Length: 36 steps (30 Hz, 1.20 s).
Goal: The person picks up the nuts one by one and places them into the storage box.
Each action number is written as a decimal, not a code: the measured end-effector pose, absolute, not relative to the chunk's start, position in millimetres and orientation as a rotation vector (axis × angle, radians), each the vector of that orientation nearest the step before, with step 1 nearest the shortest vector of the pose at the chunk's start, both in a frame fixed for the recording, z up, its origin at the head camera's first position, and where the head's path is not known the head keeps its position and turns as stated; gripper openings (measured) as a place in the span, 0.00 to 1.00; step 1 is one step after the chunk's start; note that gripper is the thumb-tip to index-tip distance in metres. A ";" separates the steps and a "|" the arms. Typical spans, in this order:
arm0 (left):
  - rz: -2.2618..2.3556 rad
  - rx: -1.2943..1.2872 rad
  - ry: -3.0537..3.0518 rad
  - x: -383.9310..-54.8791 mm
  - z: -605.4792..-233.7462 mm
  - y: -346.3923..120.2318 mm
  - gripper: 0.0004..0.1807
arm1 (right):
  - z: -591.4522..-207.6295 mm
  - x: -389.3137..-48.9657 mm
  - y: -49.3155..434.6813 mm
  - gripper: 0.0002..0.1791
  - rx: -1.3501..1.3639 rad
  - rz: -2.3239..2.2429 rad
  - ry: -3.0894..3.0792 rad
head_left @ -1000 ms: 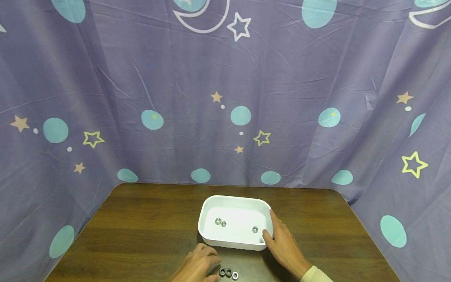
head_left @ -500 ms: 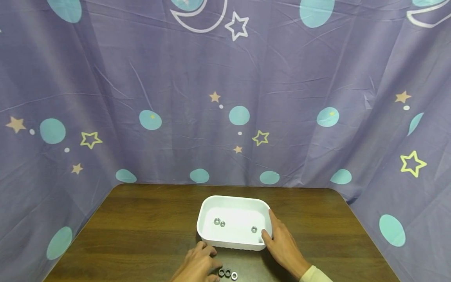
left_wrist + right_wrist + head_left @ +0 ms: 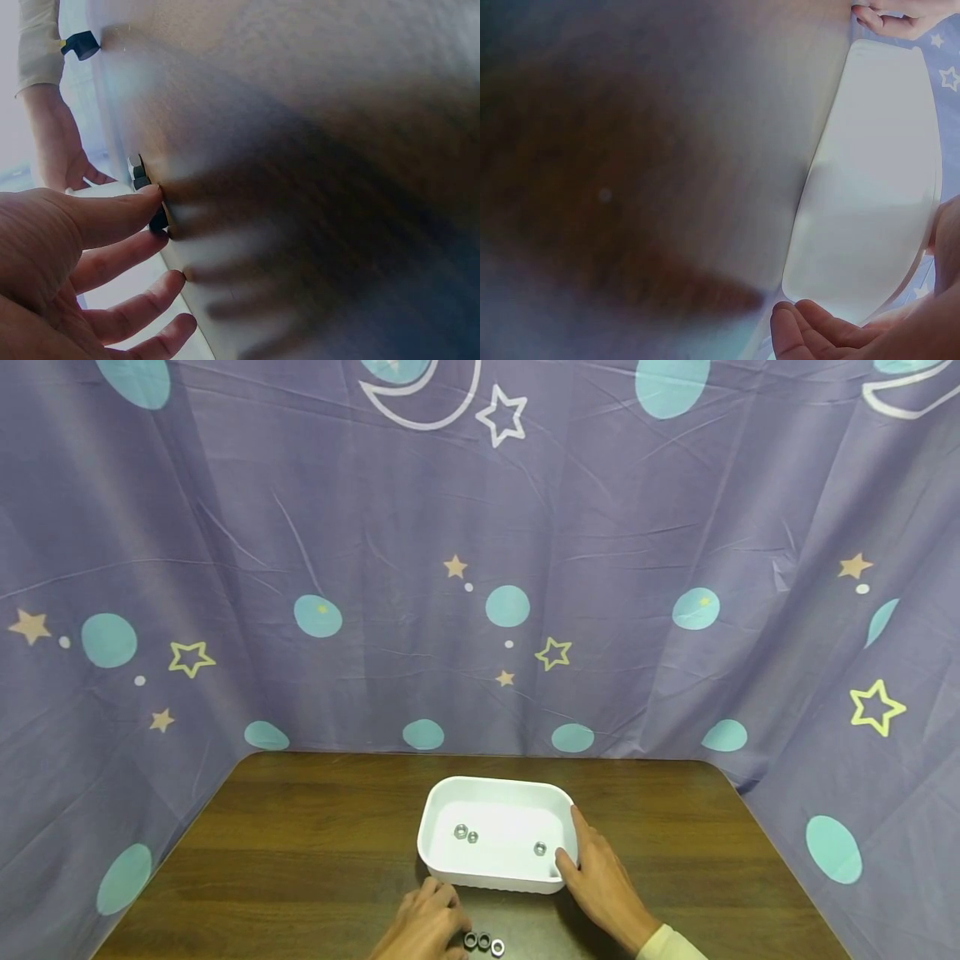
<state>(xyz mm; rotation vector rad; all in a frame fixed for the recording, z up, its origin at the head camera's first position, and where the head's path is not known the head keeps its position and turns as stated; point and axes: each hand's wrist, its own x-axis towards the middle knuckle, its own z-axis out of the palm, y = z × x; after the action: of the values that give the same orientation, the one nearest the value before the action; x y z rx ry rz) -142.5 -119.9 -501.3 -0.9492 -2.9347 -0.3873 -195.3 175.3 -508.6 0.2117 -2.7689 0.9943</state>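
My left hand [image 3: 427,922] is at the table's front, its thumb and index finger on either side of a black nut [image 3: 158,220] in the left wrist view. The hand hides that nut in the head view. Just right of the fingers, two dark nuts [image 3: 484,942] and a silver nut [image 3: 497,948] lie in a row. With its thumb over the rim and fingers along the outer wall, my right hand [image 3: 600,881] grips the right end of a white plastic tray [image 3: 495,883]. Inside are three silver nuts [image 3: 540,849], two at the left and one at the right.
The wooden table [image 3: 315,835] extends to both sides of the tray. Behind it and at the sides hangs a purple curtain [image 3: 420,693] with stars and moons.
The left hand's fingers have drawn together at the near end of the row of nuts. My right hand keeps its grip on the tray, and the head view has shifted slightly.
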 end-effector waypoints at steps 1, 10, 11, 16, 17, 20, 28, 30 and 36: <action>-0.402 -0.945 -2.952 -143.2 -501.9 -119.4 0.14 | -508.6 -195.4 175.1 0.42 0.212 0.995 -2.769; -0.429 -0.925 -2.968 -145.4 -505.2 -118.2 0.11 | -507.1 -194.9 174.5 0.41 0.218 0.984 -2.763; -0.427 -0.928 -2.955 -145.0 -505.6 -118.4 0.11 | -506.6 -194.7 174.6 0.41 0.218 0.980 -2.761; -0.473 -0.932 -2.926 -143.8 -505.4 -123.7 0.10 | -506.6 -194.7 174.2 0.41 0.216 0.964 -2.758; -0.490 -0.928 -2.925 -143.8 -505.3 -125.5 0.10 | -507.1 -194.9 174.0 0.41 0.215 0.964 -2.760; -0.539 -0.900 -2.909 -143.6 -503.2 -132.1 0.09 | -507.8 -195.5 173.4 0.42 0.211 0.966 -2.766; -0.575 -0.789 -2.801 -138.5 -494.4 -148.8 0.11 | -505.9 -195.1 175.3 0.41 0.213 0.972 -2.763; -0.576 -0.760 -2.800 -138.5 -491.6 -151.6 0.11 | -505.6 -195.0 175.6 0.41 0.215 0.973 -2.760; -0.582 -0.680 -2.798 -138.8 -480.1 -157.2 0.11 | -507.3 -195.8 175.9 0.41 0.221 0.968 -2.744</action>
<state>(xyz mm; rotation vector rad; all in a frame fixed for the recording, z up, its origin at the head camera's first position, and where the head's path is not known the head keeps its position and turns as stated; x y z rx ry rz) -138.8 -157.2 -480.1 -0.6802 -2.7975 -0.5817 -195.8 175.9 -507.3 0.2207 -2.7443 0.9682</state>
